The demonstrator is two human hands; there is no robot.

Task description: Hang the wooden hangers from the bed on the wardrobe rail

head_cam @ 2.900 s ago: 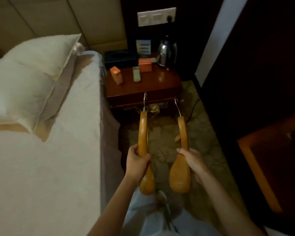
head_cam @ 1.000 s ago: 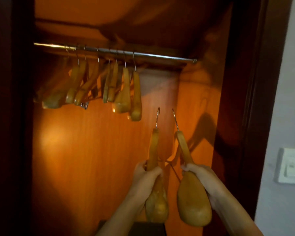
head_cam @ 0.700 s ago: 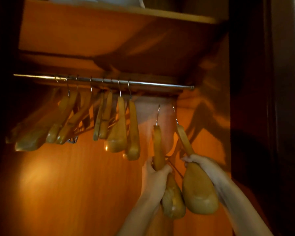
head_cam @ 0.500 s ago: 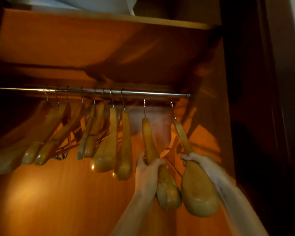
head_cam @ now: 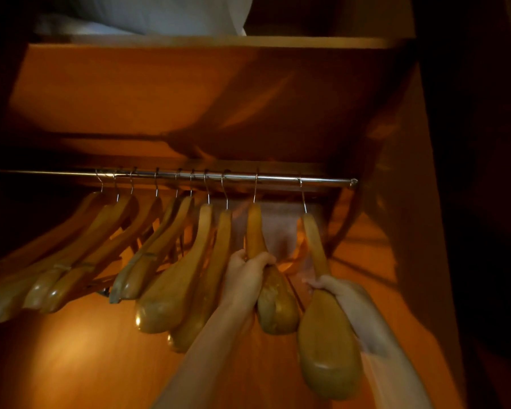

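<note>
A chrome wardrobe rail (head_cam: 278, 178) runs across the wardrobe. My left hand (head_cam: 245, 276) grips a wooden hanger (head_cam: 275, 302) whose metal hook sits over the rail. My right hand (head_cam: 341, 293) grips a second wooden hanger (head_cam: 326, 349) further right; its hook also rests on the rail near the rail's right end. Several other wooden hangers (head_cam: 171, 290) hang in a row to the left of my left hand.
A wooden shelf (head_cam: 219, 41) lies above the rail with white bedding (head_cam: 160, 13) on it. The wardrobe's right side wall (head_cam: 401, 202) is close to the right hanger. The lit back panel (head_cam: 71, 349) glows orange below the hangers.
I turned from the bed to the wardrobe. Both hands rose with their hangers, and the hooks that were below the rail now sit on it.
</note>
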